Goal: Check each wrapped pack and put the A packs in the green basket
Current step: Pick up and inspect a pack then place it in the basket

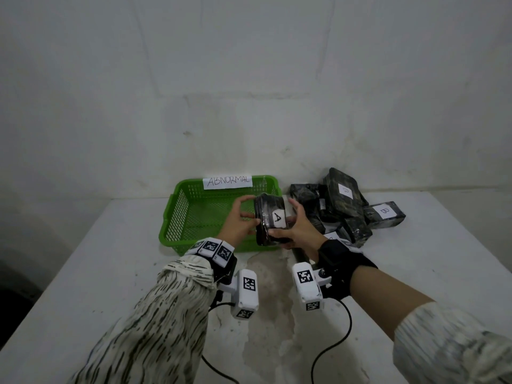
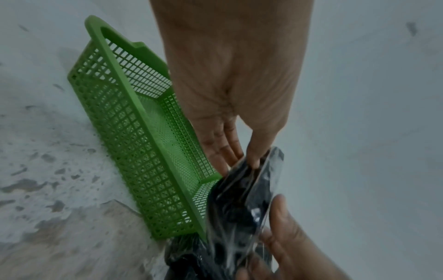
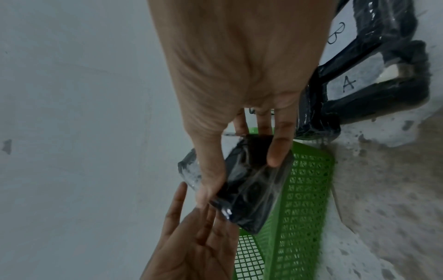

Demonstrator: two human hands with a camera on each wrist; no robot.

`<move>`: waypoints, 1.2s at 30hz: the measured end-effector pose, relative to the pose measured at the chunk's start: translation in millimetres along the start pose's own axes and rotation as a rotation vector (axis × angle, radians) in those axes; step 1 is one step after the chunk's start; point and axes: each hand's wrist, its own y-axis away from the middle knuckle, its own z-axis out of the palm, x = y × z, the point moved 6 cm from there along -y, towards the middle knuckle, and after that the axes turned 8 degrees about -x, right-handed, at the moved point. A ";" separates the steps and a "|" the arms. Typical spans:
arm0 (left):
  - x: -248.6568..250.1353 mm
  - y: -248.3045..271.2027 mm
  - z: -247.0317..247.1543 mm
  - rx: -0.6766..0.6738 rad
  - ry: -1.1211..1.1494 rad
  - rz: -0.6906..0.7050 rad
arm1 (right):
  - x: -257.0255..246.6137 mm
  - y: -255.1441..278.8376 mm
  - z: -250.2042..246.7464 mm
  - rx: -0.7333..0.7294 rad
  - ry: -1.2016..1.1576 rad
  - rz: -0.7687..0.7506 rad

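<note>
With both my left hand (image 1: 240,220) and right hand (image 1: 297,228) gripping the A pack (image 1: 270,223), I should lower it squarely into the green basket (image 1: 177,214).

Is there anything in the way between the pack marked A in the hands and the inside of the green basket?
Nothing visible blocks it. The A pack, held by the left hand and the right hand, is over the green basket's right end, and the visible basket floor is bare.

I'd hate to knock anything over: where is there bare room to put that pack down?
The green basket has a bare floor left of the held pack. The table is bare left of the basket and nearer than it. Right of the basket, the pile of packs crowds things.
</note>
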 end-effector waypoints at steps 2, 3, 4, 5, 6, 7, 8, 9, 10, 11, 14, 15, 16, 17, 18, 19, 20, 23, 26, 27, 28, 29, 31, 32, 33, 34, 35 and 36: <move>-4.9 -1.5 -1.3 -0.042 0.021 -0.039 | -0.2 1.3 -0.1 -0.005 -0.006 0.017; -6.2 -1.4 -2.7 -0.043 0.014 -0.054 | -1.7 2.7 0.7 0.001 -0.032 0.026; -8.0 -1.4 -4.9 -0.032 0.010 -0.063 | -2.7 4.5 1.1 0.010 -0.080 0.043; -9.6 -1.4 -7.2 -0.019 0.012 -0.073 | -1.9 4.3 -0.5 0.028 -0.121 0.059; -11.0 -1.8 -8.8 -0.007 0.024 -0.084 | -0.5 3.5 -3.3 0.048 -0.141 0.066; -11.7 -1.8 -10.0 0.003 0.039 -0.096 | 1.1 1.8 -7.0 0.075 -0.140 0.062; -12.5 -2.1 -11.2 0.013 0.063 -0.111 | 0.9 0.3 -9.5 0.093 -0.120 0.043; -13.7 -1.7 -11.5 0.023 0.105 -0.137 | -0.2 -0.8 -11.0 0.099 -0.088 0.014; -15.4 -0.7 -10.6 0.028 0.154 -0.164 | -2.1 -2.3 -10.6 0.092 -0.053 -0.011; -16.1 0.7 -8.5 0.029 0.185 -0.182 | -4.4 -2.9 -9.3 0.077 -0.018 -0.030; -17.5 5.6 3.2 -0.049 0.196 -0.187 | -6.9 -6.2 1.7 0.022 -0.049 -0.009; -16.4 7.0 6.9 -0.078 0.202 -0.177 | -5.3 -6.9 6.7 -0.008 -0.111 0.043; -15.5 7.4 9.5 -0.093 0.221 -0.169 | -2.8 -7.1 11.9 -0.047 -0.178 0.097; -14.4 7.0 11.2 -0.102 0.243 -0.159 | -1.4 -4.9 17.7 -0.096 -0.234 0.147; -13.3 5.8 12.0 -0.103 0.256 -0.150 | -0.4 -3.0 22.6 -0.149 -0.273 0.183; -12.1 4.8 11.8 -0.097 0.256 -0.145 | -0.7 -0.7 26.4 -0.195 -0.300 0.196; -10.7 4.7 10.6 -0.092 0.244 -0.142 | -0.8 0.2 28.2 -0.219 -0.321 0.195; -8.4 2.9 6.5 -0.100 0.188 -0.132 | -0.8 1.0 24.2 -0.172 -0.320 0.159; -5.2 2.8 5.3 -0.126 0.119 -0.135 | -1.1 0.2 19.6 -0.130 -0.273 0.125; -4.4 2.7 5.7 -0.131 0.119 -0.131 | -1.6 0.5 19.3 -0.131 -0.264 0.116; -3.9 2.3 5.9 -0.126 0.127 -0.124 | -1.5 0.3 19.0 -0.137 -0.261 0.113; -3.3 2.1 5.9 -0.117 0.136 -0.116 | -1.7 0.7 19.4 -0.149 -0.260 0.112; -1.4 2.2 5.9 -0.095 0.156 -0.094 | -2.0 2.2 20.9 -0.183 -0.260 0.115; -1.2 1.8 5.2 -0.085 0.162 -0.087 | -1.9 2.8 21.5 -0.198 -0.257 0.111; -0.5 1.9 4.5 -0.080 0.165 -0.085 | -1.9 3.3 21.9 -0.206 -0.251 0.102; -0.2 1.7 4.0 -0.080 0.171 -0.084 | -2.1 3.6 22.1 -0.203 -0.243 0.089; 0.3 2.2 4.3 -0.090 0.179 -0.083 | -2.9 3.3 21.7 -0.191 -0.236 0.075; 0.1 2.8 5.2 -0.106 0.183 -0.083 | -3.4 2.8 21.2 -0.176 -0.231 0.065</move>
